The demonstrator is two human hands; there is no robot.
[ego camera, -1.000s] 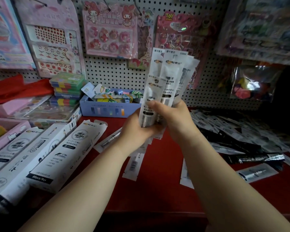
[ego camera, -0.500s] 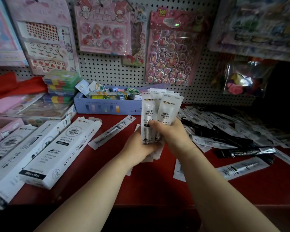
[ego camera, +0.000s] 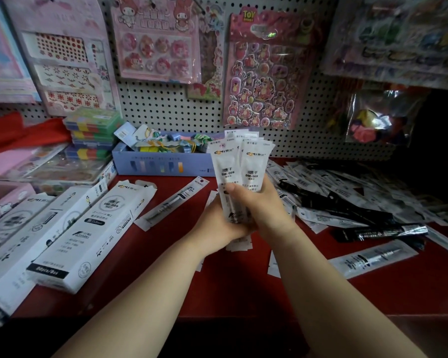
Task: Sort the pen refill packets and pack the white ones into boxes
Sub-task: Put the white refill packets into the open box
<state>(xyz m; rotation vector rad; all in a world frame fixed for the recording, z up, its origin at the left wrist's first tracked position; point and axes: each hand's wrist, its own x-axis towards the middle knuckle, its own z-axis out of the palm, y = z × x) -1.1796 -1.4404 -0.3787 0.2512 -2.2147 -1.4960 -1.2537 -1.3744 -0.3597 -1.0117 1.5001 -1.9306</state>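
A bundle of white refill packets (ego camera: 239, 164) stands upright above the red shelf (ego camera: 217, 288), fanned at the top. My left hand (ego camera: 214, 228) cups its lower end from the left. My right hand (ego camera: 263, 205) wraps it from the right, thumb across the front. A mixed pile of white and black packets (ego camera: 352, 200) lies to the right. One loose white packet (ego camera: 172, 202) lies flat to the left of my hands. Open white boxes (ego camera: 93, 233) lie side by side at the left, flaps toward the back.
A blue tray of small trinkets (ego camera: 163, 161) sits at the back against the pegboard (ego camera: 171, 107), which carries hanging sticker sheets. Stacked coloured cases (ego camera: 93, 133) and pink boxes (ego camera: 3, 200) crowd the far left. A black packet (ego camera: 380, 232) and a white one (ego camera: 373, 258) lie near the right front.
Both hands have brought the bundle down from in front of the pegboard to just above the shelf. The fan of packets has been squared up tighter.
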